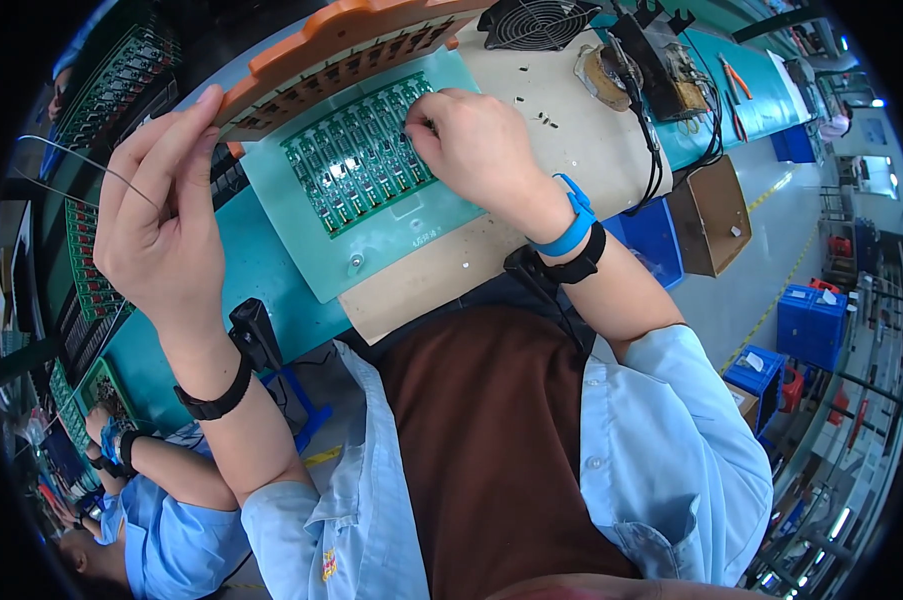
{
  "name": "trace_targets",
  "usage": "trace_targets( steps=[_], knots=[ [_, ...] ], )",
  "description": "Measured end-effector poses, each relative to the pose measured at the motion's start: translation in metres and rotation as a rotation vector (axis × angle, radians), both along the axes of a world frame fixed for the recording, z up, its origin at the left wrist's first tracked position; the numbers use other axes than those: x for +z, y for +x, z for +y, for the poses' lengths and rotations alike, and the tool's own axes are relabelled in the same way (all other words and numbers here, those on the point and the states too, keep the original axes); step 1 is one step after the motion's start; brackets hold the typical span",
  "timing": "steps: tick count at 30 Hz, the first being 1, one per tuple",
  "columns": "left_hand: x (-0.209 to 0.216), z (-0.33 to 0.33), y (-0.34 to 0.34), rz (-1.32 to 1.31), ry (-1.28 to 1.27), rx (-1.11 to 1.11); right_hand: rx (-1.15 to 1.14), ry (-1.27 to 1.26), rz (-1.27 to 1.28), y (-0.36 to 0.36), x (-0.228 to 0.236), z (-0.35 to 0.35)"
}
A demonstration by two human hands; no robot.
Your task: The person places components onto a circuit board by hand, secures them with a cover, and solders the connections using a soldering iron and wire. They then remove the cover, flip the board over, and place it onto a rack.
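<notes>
My left hand pinches the left end of an orange frame between thumb and fingertips. The frame stands tilted up along the far side of a pale green fixture plate, with dark fittings in a row on its inner face. A panel of green circuit boards, packed with small components, lies in the plate. My right hand is over the panel's right end, thumb and forefinger pressed together; whatever they may hold is hidden. A thin grey wire passes by my left fingers.
Several small dark parts lie on the tan board at right. Beyond are a black fan, a tape roll and orange-handled pliers. A cardboard box stands at right. A co-worker's arm is at lower left.
</notes>
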State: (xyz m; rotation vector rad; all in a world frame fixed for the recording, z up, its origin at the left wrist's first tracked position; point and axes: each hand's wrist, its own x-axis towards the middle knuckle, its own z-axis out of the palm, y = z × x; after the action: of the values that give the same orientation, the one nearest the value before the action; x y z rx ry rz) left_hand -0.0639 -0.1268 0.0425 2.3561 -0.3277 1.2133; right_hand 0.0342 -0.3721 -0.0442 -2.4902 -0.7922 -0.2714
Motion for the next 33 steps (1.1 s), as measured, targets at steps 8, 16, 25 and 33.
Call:
trace_targets(
  steps=[8, 16, 25, 33],
  knots=[
    [-0.001, -0.005, -0.001, 0.009, -0.098, -0.04, 0.077, 0.002, -0.012, -0.001, -0.003, 0.01],
    [-0.001, -0.008, -0.002, -0.012, -0.103, -0.045, 0.133, 0.035, -0.002, -0.003, -0.007, 0.019],
    [-0.003, -0.011, -0.009, 0.016, -0.121, -0.042, 0.166, 0.077, 0.047, -0.001, -0.003, 0.009],
    [-0.021, -0.018, -0.041, 0.13, -0.043, -0.095, 0.071, 0.619, 0.303, -0.004, 0.0, -0.058]
  ],
)
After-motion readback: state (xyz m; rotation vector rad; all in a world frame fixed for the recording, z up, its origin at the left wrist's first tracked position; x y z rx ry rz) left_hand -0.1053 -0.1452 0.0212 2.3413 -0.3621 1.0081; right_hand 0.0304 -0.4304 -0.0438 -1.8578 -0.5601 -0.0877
